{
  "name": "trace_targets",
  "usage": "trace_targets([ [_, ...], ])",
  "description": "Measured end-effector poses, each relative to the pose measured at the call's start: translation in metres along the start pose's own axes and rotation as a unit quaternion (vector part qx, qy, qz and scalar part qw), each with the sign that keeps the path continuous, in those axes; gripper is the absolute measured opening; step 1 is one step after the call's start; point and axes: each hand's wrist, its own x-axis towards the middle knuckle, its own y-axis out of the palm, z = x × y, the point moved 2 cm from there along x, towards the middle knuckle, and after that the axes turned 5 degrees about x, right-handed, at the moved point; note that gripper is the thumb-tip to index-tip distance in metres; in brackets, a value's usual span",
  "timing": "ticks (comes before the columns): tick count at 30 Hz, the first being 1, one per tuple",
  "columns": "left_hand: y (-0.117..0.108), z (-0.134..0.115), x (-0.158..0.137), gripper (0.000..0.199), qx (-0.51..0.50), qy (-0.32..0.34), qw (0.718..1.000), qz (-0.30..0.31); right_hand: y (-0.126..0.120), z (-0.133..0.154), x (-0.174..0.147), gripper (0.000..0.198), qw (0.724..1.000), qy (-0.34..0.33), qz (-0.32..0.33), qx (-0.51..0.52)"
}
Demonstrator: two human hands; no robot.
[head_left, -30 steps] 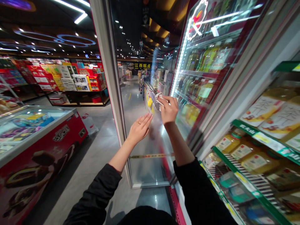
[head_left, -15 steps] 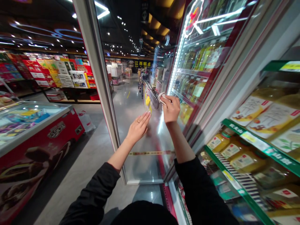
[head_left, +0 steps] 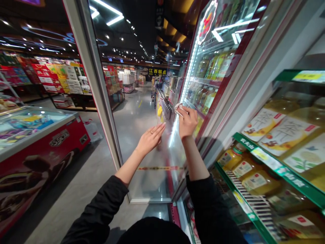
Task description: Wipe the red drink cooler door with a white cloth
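In front of me stands a glass door (head_left: 142,135) in a grey metal frame, swung out from a drinks cooler. My right hand (head_left: 188,122) is closed on a white cloth (head_left: 178,108), bunched at the fingertips against the glass. My left hand (head_left: 151,138) lies with fingers stretched out along the pane, lower and to the left, and a ring shows on one finger. It holds nothing. A yellow and red strip (head_left: 159,168) runs across the lower part of the door.
Cooler shelves with green edges (head_left: 279,166) hold bottles of yellow drink (head_left: 256,176) on the right. A red ice cream freezer (head_left: 63,139) stands at the left, with a white plastic bag (head_left: 92,130) on the floor beside it. Boxed goods (head_left: 50,79) are stacked behind.
My view has shifted slightly, so the door frame and shelves appear further left. Both hands sit slightly right and lower in view, with the cloth still in my right fingers.
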Motion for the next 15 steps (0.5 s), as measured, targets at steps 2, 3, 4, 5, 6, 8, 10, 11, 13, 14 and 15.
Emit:
trace_targets([
  [2, 0.003, -0.005, 0.005, 0.068, 0.004, -0.006, 1.0, 0.012, 0.0, -0.001, 0.003, 0.032, 1.0, -0.01, 0.005, 0.004],
  [3, 0.004, -0.008, 0.008, 0.067, 0.007, -0.005, 1.0, 0.016, -0.003, -0.001, 0.002, 0.032, 0.999, -0.03, 0.017, 0.006],
  [4, 0.006, -0.011, 0.01, 0.065, 0.011, -0.002, 1.0, 0.018, -0.007, -0.002, 0.0, 0.032, 0.998, -0.057, 0.033, 0.007],
  [5, 0.008, -0.014, 0.011, 0.064, 0.013, 0.003, 1.0, 0.02, -0.012, -0.004, -0.002, 0.031, 0.995, -0.083, 0.047, 0.006],
  [6, 0.01, -0.016, 0.013, 0.064, 0.015, 0.009, 1.0, 0.022, -0.018, -0.008, -0.005, 0.031, 0.993, -0.104, 0.056, 0.004],
  [8, 0.014, -0.019, 0.014, 0.065, 0.014, 0.019, 0.999, 0.025, -0.032, -0.019, -0.009, 0.03, 0.991, -0.117, 0.055, -0.015],
  [10, 0.016, -0.021, 0.014, 0.067, 0.013, 0.024, 0.999, 0.035, -0.043, -0.032, -0.008, 0.03, 0.994, -0.098, 0.03, -0.048],
  [11, 0.016, -0.021, 0.014, 0.068, 0.015, 0.026, 0.999, 0.04, -0.048, -0.039, -0.006, 0.029, 0.994, -0.085, 0.012, -0.061],
  [13, 0.015, -0.021, 0.013, 0.067, 0.02, 0.027, 0.998, 0.05, -0.052, -0.048, -0.001, 0.026, 0.995, -0.066, -0.019, -0.071],
  [14, 0.014, -0.021, 0.013, 0.066, 0.023, 0.026, 0.998, 0.051, -0.054, -0.05, 0.0, 0.025, 0.995, -0.062, -0.028, -0.067],
  [15, 0.012, -0.021, 0.012, 0.066, 0.027, 0.026, 0.998, 0.049, -0.054, -0.051, 0.0, 0.024, 0.996, -0.062, -0.028, -0.061],
])
